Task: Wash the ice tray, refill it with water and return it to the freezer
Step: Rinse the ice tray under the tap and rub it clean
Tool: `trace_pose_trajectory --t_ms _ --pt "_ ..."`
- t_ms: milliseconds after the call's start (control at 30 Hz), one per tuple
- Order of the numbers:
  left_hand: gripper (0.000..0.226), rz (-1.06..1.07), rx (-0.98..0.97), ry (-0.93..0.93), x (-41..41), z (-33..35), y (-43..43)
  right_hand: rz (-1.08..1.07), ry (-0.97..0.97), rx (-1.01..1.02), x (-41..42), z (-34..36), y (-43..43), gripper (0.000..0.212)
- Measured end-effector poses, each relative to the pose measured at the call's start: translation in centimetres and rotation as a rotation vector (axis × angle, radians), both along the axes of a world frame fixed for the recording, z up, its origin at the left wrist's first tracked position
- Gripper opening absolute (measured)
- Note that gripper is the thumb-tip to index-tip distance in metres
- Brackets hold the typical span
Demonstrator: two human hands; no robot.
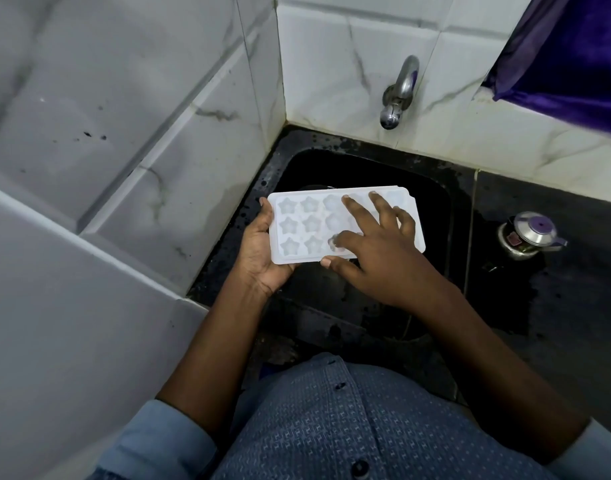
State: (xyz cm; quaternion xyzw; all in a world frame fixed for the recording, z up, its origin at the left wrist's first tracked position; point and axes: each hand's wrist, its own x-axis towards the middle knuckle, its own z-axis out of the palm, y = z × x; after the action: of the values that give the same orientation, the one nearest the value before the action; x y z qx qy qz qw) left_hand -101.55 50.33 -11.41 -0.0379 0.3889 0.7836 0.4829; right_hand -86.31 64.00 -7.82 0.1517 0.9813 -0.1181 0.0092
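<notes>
Dim, cool light; the black sink swallows detail, the tap glints faintly, and the wall tiles bow and blur toward the left edge.

Blue patterned shirt w/ dark buttons, rolled sleeves

No text, label, brand, number or sign can be read anywhere in this view. The white ice tray bears only moulded star shapes, no lettering. The small steel pot on the tabletop has a dark patch on its side that may be a label, but it is too small and blurred to read. The shirt carries a fine woven pattern, not readable letters.
</notes>
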Motion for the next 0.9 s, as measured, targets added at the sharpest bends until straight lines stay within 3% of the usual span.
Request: trace_pose_trajectory --t_ms 900 --pt "0.072 0.007 0.02 -0.014 -0.12 -0.49 0.22 0.001 0.0 -0.053 0.2 -0.2 0.37 0.075"
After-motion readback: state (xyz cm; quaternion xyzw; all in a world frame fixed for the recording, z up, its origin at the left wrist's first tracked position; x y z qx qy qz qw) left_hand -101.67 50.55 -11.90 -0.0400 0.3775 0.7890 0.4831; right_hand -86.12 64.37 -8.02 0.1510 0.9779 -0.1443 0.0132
